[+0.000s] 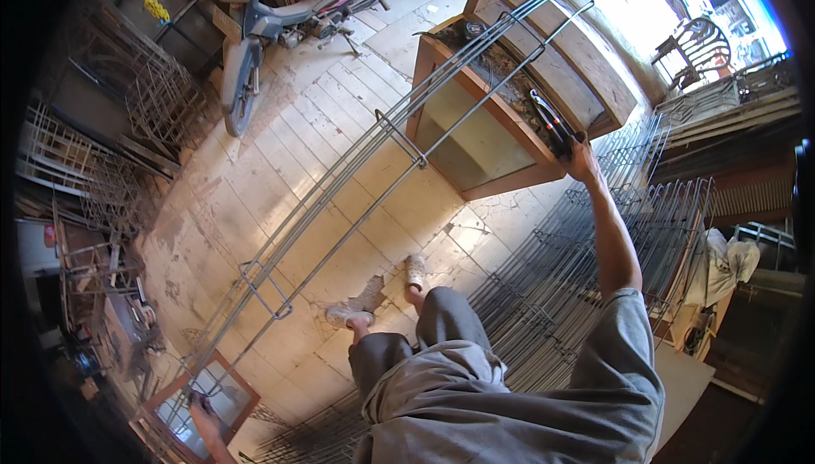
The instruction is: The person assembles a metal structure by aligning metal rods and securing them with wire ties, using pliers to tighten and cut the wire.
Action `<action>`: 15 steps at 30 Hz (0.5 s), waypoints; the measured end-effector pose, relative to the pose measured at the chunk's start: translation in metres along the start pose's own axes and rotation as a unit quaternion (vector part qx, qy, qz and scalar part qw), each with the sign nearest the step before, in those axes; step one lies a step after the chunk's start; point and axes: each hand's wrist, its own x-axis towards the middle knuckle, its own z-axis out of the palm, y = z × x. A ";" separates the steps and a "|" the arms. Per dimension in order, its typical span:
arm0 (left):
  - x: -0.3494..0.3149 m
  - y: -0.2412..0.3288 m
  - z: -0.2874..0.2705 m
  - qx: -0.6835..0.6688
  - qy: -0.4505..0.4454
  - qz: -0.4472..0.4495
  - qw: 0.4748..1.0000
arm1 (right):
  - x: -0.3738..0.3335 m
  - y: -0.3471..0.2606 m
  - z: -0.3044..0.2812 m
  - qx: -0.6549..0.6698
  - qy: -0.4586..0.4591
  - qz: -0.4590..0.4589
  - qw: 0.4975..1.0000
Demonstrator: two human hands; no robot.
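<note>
A wooden surface [492, 63] stands on tiled floor [306, 107]; your outstretched right hand [581, 161] clasps pliers [550, 118]; your left hand [204, 417] has an unclear grip.

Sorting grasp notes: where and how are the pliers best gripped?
Likely by the long handles, from the person's near right side: the handles run toward the right hand, while the metal head of the pliers points away.

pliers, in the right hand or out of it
In it: the right hand is closed around the lower end of the pliers, their head pointing away.
</note>
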 end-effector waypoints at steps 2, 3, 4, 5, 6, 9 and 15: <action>0.001 0.030 0.005 0.243 -0.058 0.107 0.962 | -0.002 0.005 -0.005 -0.047 -0.008 0.016 0.999; -0.003 0.004 -0.016 0.069 -0.052 -0.038 0.996 | 0.006 -0.004 -0.001 -0.036 0.007 0.011 0.999; -0.008 0.016 -0.009 0.146 -0.084 0.011 0.986 | 0.010 -0.001 -0.003 -0.019 0.013 0.066 0.998; 0.000 0.068 0.003 0.222 -0.119 0.067 0.966 | 0.008 0.015 -0.003 -0.002 0.021 0.128 0.992; 0.002 0.101 0.004 0.301 -0.145 0.114 0.936 | 0.011 0.025 0.000 0.022 0.023 0.180 0.983; -0.004 0.046 -0.022 0.341 -0.115 0.209 0.910 | 0.039 0.034 0.010 0.058 -0.016 0.188 0.980; 0.015 0.082 -0.034 0.389 -0.277 0.237 0.846 | 0.001 0.003 0.007 0.351 -0.031 0.181 0.918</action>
